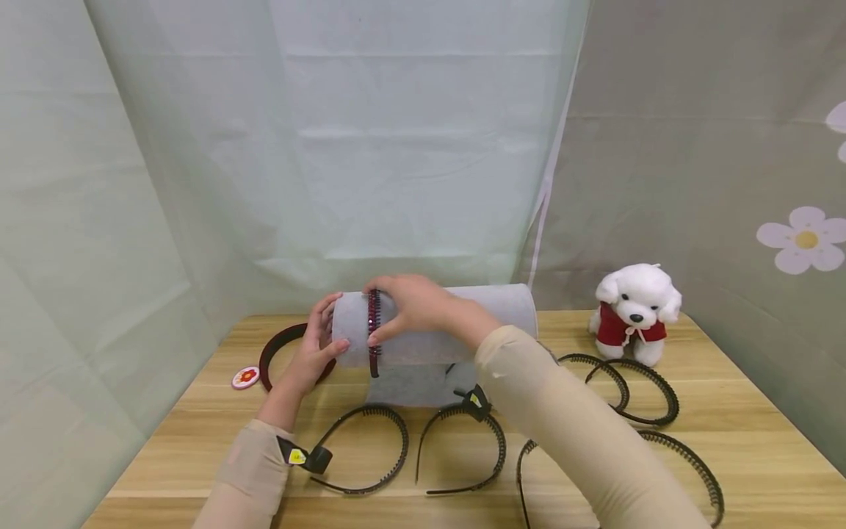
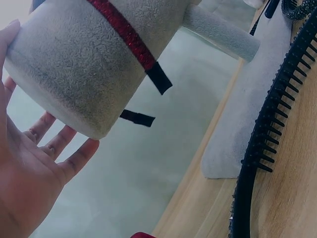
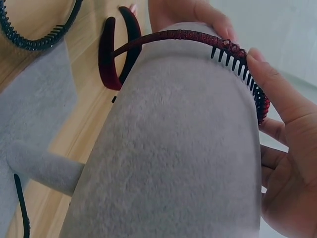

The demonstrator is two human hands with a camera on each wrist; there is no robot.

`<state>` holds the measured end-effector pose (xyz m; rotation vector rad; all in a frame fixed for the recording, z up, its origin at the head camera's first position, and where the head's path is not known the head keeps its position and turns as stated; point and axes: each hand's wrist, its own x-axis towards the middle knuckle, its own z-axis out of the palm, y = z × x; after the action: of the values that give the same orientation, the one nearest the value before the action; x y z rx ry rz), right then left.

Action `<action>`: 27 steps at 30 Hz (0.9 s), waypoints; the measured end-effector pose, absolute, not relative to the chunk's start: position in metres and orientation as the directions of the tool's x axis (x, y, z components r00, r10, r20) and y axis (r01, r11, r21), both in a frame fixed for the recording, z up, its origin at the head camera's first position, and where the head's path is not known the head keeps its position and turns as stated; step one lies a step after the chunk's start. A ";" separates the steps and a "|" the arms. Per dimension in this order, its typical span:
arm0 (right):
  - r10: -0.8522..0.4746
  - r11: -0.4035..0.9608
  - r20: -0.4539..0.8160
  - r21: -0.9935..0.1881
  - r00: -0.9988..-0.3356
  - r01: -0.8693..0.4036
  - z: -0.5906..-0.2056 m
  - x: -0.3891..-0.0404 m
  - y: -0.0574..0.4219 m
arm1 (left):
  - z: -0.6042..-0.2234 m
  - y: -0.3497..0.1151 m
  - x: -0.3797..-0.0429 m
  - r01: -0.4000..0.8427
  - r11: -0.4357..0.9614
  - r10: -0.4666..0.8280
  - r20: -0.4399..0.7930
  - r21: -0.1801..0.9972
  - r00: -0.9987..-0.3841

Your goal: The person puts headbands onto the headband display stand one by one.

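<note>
A grey plush-covered headband stand (image 1: 499,312) has a thick horizontal cylinder on a post and a flat base (image 2: 223,144). Around its left part sits a dark red glittery headband (image 1: 374,330) with black comb teeth, its black tips (image 2: 159,78) hanging below the cylinder. My right hand (image 1: 423,305) reaches over the cylinder and pinches this headband, thumb in front and fingers over the top. At the cylinder's left end, my left hand (image 1: 311,356) holds the rim, thumb in front and fingers behind, as the left wrist view (image 2: 34,173) also shows.
Several black toothed headbands (image 1: 403,433) lie on the wooden table (image 1: 198,448) before and right of the stand. A wide dark red headband (image 1: 267,353) and a round flower badge (image 1: 245,378) lie left. A white plush dog (image 1: 637,312) sits at the back right.
</note>
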<state>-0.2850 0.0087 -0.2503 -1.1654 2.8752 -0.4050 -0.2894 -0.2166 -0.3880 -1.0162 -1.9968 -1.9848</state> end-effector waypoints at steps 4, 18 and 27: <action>-0.687 0.687 0.097 -0.238 -0.720 -0.687 -0.250 -0.283 0.004 | -0.387 -0.217 -0.290 0.551 -0.119 0.352 0.554 0.826 -0.755; -0.680 0.698 0.079 -0.234 -0.729 -0.677 -0.253 -0.281 -0.005 | -0.386 -0.219 -0.287 0.552 -0.114 0.347 0.554 0.826 -0.757; -0.697 0.696 0.070 -0.173 -0.714 -0.696 -0.252 -0.273 -0.001 | -0.386 -0.221 -0.288 0.549 -0.102 0.349 0.547 0.830 -0.761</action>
<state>-0.2730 -0.0005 -0.2518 -1.1877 2.8923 -0.2947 -0.2883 -0.2209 -0.3860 -1.0110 -1.9963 -1.9834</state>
